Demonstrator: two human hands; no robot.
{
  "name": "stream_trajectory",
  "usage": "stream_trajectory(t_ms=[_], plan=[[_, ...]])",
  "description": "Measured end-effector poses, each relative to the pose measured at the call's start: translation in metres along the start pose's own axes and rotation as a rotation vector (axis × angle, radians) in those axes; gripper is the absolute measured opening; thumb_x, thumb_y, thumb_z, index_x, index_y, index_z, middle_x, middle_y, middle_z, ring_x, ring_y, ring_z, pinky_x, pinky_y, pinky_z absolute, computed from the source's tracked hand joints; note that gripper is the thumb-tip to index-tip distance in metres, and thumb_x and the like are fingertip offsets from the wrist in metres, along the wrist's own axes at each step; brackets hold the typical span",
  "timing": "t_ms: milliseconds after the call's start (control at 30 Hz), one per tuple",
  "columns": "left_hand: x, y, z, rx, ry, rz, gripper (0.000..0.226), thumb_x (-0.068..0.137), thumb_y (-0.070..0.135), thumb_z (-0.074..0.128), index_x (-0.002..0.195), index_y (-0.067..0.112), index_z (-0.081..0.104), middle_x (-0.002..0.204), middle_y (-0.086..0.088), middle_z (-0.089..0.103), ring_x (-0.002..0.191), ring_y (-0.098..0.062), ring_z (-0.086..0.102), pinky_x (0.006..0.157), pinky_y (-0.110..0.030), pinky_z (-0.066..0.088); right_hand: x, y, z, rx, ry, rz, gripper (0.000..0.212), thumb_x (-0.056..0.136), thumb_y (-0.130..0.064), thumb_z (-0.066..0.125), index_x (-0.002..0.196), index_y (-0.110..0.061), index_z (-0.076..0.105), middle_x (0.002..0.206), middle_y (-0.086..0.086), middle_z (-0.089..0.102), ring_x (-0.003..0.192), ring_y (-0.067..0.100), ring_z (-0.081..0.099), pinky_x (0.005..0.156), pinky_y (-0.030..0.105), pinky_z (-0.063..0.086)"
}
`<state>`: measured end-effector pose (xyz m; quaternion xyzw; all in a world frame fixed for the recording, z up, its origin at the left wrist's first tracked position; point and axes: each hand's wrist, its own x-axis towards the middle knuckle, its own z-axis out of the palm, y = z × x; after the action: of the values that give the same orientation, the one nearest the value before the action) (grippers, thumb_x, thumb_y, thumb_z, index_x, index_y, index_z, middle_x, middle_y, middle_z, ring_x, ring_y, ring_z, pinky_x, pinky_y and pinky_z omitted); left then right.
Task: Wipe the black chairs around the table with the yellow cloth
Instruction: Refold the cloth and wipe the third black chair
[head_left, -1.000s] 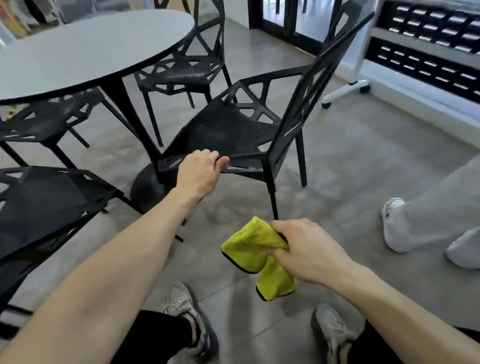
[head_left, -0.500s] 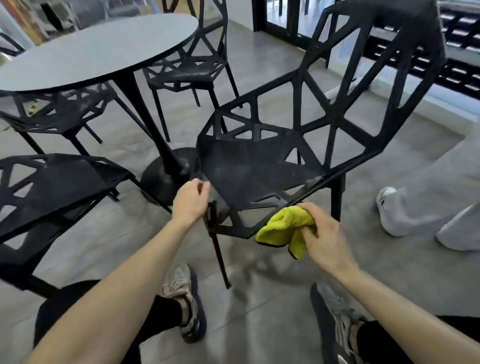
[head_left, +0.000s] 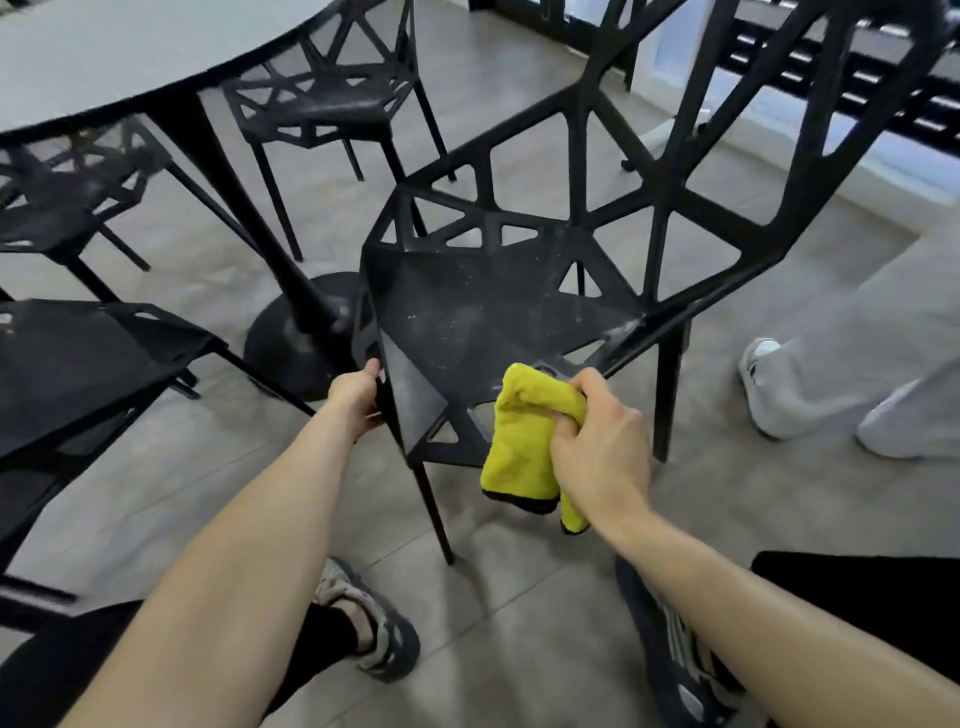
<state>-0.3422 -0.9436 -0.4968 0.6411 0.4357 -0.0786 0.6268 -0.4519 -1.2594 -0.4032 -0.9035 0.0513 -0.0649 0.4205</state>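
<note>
With the near black chair pulled out in front of me, I'm at the start of wiping it. My left hand grips the seat's front-left edge, fingers curled round the rim, steadying it. My right hand has the yellow cloth bunched in a closed grip, fingers wrapped into the folds, and holds it at the seat's front edge; I can't tell whether it touches the seat. The seat shows pale dust specks and smears, so I judge nothing's been wiped yet. Next move calls for pressing the cloth flat on the seat and sweeping across, then working the open lattice back, where the cloth may snag in the cut-outs.

Surface and room: grey tiled floor; round grey tabletop upper left on a black pedestal, three more black chairs near it, still to do. Another person's grey trouser legs and white shoes at right. My own shoes are below.
</note>
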Motion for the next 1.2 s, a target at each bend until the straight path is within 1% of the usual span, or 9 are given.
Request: stream_trajectory(t_ms=[267,367,467,633,767,867,1000,1100,1200], plan=[[-0.046,-0.039,0.008,-0.146,-0.160,-0.085,0.025,0.110,0.032,0.063,0.121,0.011,0.070,0.119,-0.013,0.078,0.100,-0.027,0.075,0.063,-0.037,0.066,0.082,0.021,-0.032,-0.086,-0.055,-0.001,0.014,0.092,-0.006,0.058,0.099,-0.018,0.060,0.090,0.022,0.068,0.087,0.047,0.062,0.070,0.045,0.049],[-0.092,-0.077,0.017,-0.166,-0.338,-0.205,0.032,0.105,0.026,0.071,0.123,0.000,0.068,0.118,-0.021,0.075,0.109,-0.036,0.077,0.082,-0.046,0.068,0.079,0.031,-0.046,-0.246,0.028,-0.085,0.027,0.091,0.001,0.052,0.111,-0.012,0.064,0.114,0.026,0.062,0.098,0.048,0.061,0.081,0.047,0.052],[-0.126,-0.112,-0.006,0.055,-0.551,-0.261,0.056,0.100,0.045,0.075,0.134,0.002,0.065,0.129,-0.019,0.076,0.123,-0.037,0.073,0.101,-0.050,0.062,0.047,0.037,-0.052,-0.507,0.159,-0.331,0.033,0.081,0.006,0.061,0.108,-0.012,0.067,0.137,0.027,0.054,0.125,0.049,0.053,0.106,0.056,0.045],[-0.104,-0.123,-0.057,-0.261,-0.243,-0.122,0.067,0.100,0.058,0.070,0.136,0.003,0.057,0.129,-0.018,0.071,0.119,-0.037,0.072,0.108,-0.057,0.057,0.016,0.018,-0.075,-0.360,0.039,-0.602,0.028,0.083,0.001,0.068,0.105,-0.017,0.073,0.099,0.007,0.063,0.096,0.035,0.059,0.092,0.048,0.049],[-0.094,-0.099,-0.042,-0.290,-0.103,0.049,0.019,0.114,0.023,0.055,0.118,0.006,0.064,0.111,-0.014,0.072,0.087,-0.026,0.073,0.067,-0.035,0.067,0.005,-0.002,-0.079,-0.209,-0.168,-0.539,0.014,0.090,-0.019,0.069,0.101,-0.025,0.076,0.091,-0.003,0.071,0.090,0.027,0.066,0.080,0.043,0.054],[-0.095,-0.095,-0.033,-0.170,-0.059,0.046,0.012,0.114,0.009,0.051,0.110,0.004,0.061,0.115,-0.020,0.068,0.088,-0.029,0.070,0.055,-0.033,0.065,0.006,-0.010,-0.069,-0.049,-0.297,-0.399,0.011,0.096,-0.035,0.071,0.089,-0.027,0.073,0.078,-0.005,0.071,0.078,0.019,0.066,0.074,0.043,0.056],[-0.124,-0.116,-0.032,-0.161,-0.143,-0.004,0.012,0.114,0.007,0.051,0.118,-0.002,0.058,0.111,-0.024,0.071,0.089,-0.034,0.075,0.060,-0.039,0.067,0.007,-0.021,-0.056,0.120,-0.406,-0.327,0.011,0.099,-0.034,0.071,0.090,-0.029,0.069,0.082,-0.007,0.071,0.078,0.015,0.067,0.072,0.039,0.056],[-0.166,-0.154,-0.026,-0.093,-0.281,-0.058,0.015,0.112,0.007,0.056,0.123,-0.003,0.060,0.101,-0.022,0.079,0.084,-0.028,0.080,0.086,-0.044,0.068,0.003,-0.022,-0.053,0.152,-0.466,-0.360,0.008,0.100,-0.032,0.070,0.093,-0.027,0.069,0.085,-0.006,0.071,0.081,0.016,0.066,0.075,0.039,0.054],[-0.202,-0.182,-0.037,-0.083,-0.458,-0.211,0.025,0.111,0.008,0.057,0.130,-0.007,0.063,0.117,-0.025,0.077,0.087,-0.026,0.079,0.095,-0.046,0.065,-0.005,-0.015,-0.056,0.180,-0.520,-0.368,0.005,0.100,-0.032,0.071,0.100,-0.028,0.074,0.091,-0.007,0.075,0.089,0.015,0.071,0.080,0.037,0.057]])
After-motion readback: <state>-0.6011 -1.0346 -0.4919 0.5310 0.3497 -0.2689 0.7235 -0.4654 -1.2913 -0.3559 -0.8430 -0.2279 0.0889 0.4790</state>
